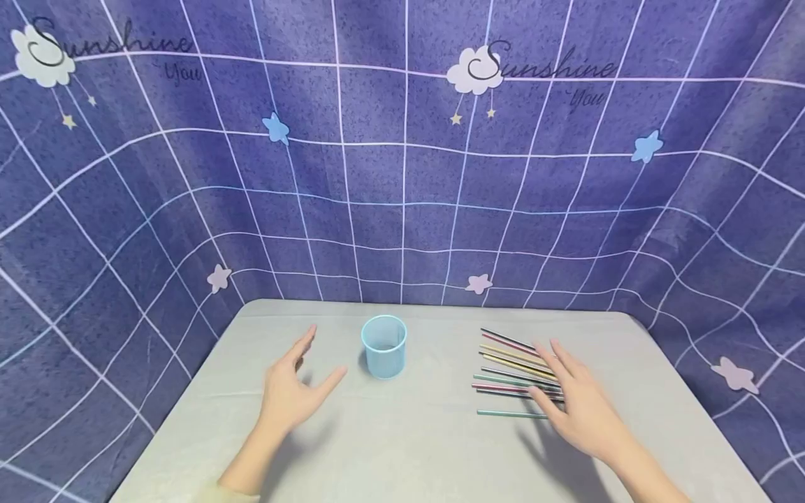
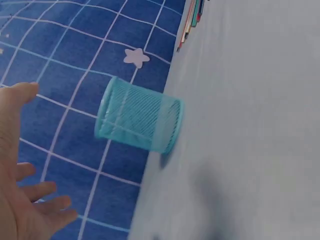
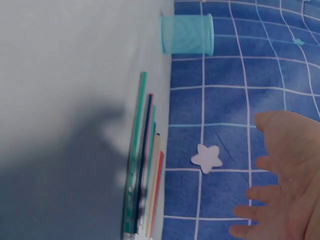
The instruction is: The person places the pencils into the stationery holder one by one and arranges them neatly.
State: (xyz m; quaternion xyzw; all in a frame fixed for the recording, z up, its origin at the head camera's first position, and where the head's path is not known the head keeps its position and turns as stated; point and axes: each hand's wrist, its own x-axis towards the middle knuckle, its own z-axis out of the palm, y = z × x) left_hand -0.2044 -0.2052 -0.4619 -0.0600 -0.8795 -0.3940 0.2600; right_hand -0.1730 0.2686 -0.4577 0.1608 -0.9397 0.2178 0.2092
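A light blue mesh pen cup (image 1: 385,356) stands upright on the grey table, with nothing visible inside it. To its left hovers my left hand (image 1: 292,391), fingers extended and thumb spread toward the cup without touching it. Several pencils (image 1: 503,377) in green, red, black and yellow lie side by side on the table's right half. Above their right ends is my right hand (image 1: 581,409), fingers spread and holding nothing; it hides those ends in the head view. The right wrist view shows the pencils (image 3: 142,165) below the hand, apart from its fingers.
A purple-blue curtain (image 1: 402,209) with white grid lines and stars surrounds the back and sides of the table (image 1: 402,447). The cup stands near the table's back edge, left of the pencils.
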